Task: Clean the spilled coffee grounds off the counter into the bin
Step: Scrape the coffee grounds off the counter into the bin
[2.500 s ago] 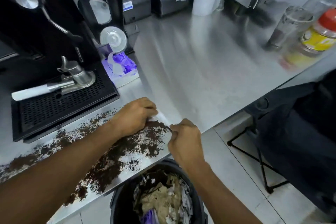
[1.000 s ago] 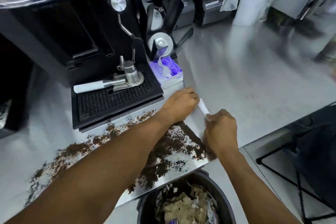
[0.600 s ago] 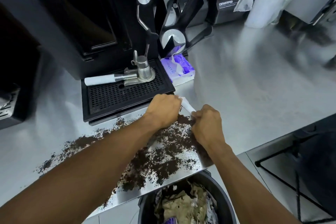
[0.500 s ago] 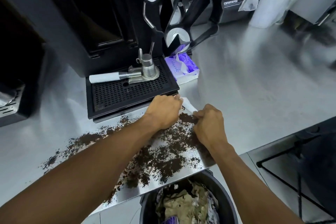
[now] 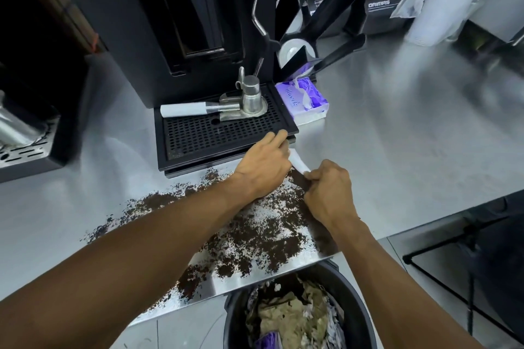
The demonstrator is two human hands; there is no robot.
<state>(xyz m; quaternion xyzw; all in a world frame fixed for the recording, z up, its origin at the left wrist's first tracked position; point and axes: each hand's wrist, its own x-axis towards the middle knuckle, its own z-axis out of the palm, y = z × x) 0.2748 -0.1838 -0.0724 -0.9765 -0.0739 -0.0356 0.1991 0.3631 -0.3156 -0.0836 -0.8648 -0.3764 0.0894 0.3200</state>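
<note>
the coffee grounds (image 5: 255, 235) lie scattered in a wide dark band on the steel bench (image 5: 397, 150), from the front of the black drip tray (image 5: 221, 136) down to the bench edge, directly above the open bin (image 5: 234, 320) that stands on the floor below. some specks sit at the very lip.

a rolled white tissue (image 5: 297, 163) stretches between the two hands at the far end of the spill. the left hand (image 5: 265, 167) lies over one end with its fingers nearly straight, pressing it down beside the tray; the thumb is hidden. the right hand (image 5: 329, 190) is curled and pinches the other end.

the grounds look dry, loose and very light, so they probably scatter and smear rather than move as one mass, and on smooth steel they should slide easily. the tissue is soft and limp and likely tears if dragged hard. holding it taut at both ends, low against the bench, seems the best hold, so it acts as a scraper drawn toward the edge over the bin.
</note>
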